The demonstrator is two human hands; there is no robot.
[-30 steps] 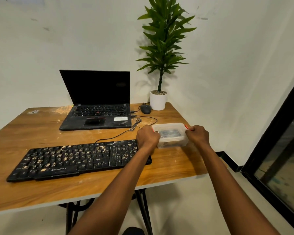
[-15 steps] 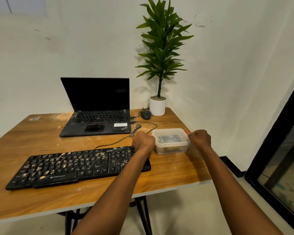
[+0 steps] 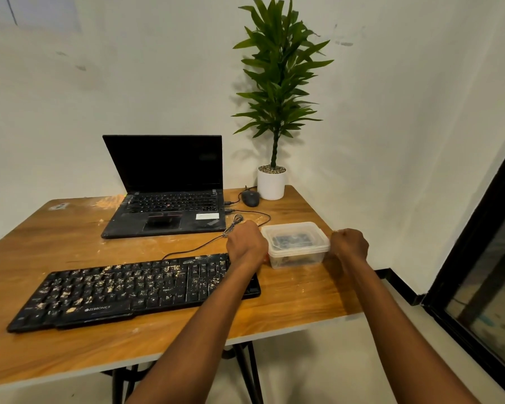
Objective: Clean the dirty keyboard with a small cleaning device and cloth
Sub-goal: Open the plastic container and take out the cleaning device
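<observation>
A black keyboard (image 3: 134, 290) littered with pale crumbs lies along the front of the wooden table (image 3: 56, 243). To its right stands a clear plastic container (image 3: 296, 243) with a lid on; dark items show through it. My left hand (image 3: 247, 243) is curled against the container's left end, above the keyboard's right edge, and a bit of orange clip peeks out below it. My right hand (image 3: 349, 243) is curled at the container's right end. The fingertips of both hands are hidden behind the knuckles.
An open black laptop (image 3: 166, 199) sits at the back of the table, with a black mouse (image 3: 250, 197) and a potted plant (image 3: 271, 182) to its right. A cable (image 3: 216, 240) runs from the keyboard toward the laptop. The table's right edge is just past the container.
Both hands have stayed at the container's two ends. The red clip seen beside my right hand earlier no longer shows. The view has shifted slightly.
</observation>
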